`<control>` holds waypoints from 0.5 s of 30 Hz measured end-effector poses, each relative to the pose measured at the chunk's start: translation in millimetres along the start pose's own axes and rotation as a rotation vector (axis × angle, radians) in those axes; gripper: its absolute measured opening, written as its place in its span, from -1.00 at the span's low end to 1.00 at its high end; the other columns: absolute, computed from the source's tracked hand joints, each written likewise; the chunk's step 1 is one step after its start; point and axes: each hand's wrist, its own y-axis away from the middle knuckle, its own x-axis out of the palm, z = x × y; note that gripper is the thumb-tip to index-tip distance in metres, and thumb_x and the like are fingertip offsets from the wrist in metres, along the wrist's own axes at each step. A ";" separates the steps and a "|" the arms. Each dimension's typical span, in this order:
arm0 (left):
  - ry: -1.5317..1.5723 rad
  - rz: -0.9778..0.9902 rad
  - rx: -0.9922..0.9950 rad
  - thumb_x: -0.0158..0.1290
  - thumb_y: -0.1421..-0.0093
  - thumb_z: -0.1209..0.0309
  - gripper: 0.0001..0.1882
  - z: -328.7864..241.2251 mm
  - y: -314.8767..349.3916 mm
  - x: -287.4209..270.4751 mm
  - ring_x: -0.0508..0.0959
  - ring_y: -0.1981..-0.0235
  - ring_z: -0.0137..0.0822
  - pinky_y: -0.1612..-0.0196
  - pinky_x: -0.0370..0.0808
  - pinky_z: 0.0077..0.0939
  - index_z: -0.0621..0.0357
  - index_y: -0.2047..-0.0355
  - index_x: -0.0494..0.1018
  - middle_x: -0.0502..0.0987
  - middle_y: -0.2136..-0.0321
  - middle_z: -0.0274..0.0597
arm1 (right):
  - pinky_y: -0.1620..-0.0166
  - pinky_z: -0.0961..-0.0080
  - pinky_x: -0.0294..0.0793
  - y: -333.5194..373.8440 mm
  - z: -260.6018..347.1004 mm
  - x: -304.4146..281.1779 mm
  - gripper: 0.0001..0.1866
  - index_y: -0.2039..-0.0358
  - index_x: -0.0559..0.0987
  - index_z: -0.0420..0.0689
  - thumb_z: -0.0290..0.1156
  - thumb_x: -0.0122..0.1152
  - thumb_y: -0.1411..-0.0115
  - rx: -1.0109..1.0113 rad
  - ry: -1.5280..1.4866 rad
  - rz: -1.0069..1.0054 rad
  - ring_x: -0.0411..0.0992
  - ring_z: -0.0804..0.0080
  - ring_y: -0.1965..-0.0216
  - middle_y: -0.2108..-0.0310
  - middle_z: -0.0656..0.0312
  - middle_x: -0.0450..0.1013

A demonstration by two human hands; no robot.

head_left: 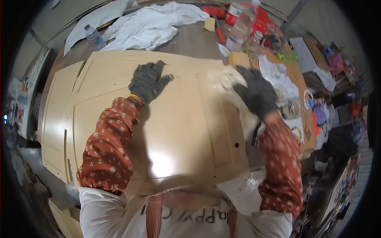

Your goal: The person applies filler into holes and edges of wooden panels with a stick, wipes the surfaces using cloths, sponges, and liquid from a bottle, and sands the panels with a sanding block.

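A cluttered room's (335,29) brown table (194,49) bears cream panels (184,115).

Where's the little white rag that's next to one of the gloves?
In the head view, the white rag is at the fingers of the gloved right hand, on the far right corner of the cream panels.

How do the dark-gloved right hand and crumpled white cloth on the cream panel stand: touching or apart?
Touching: the head view shows the right hand against the cloth at its right edge, no gap.
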 end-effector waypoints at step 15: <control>-0.067 -0.068 0.087 -0.02 -0.18 -0.01 -0.47 5.2 0.3 11.8 0.44 0.06 0.06 -0.04 0.31 -0.09 0.09 -0.01 0.36 0.47 0.10 0.06 | 0.14 0.37 0.51 189.9 20.4 -111.9 -0.70 0.21 0.62 0.01 -0.26 0.32 0.01 0.040 -0.579 0.502 0.51 0.24 0.26 0.31 0.13 0.54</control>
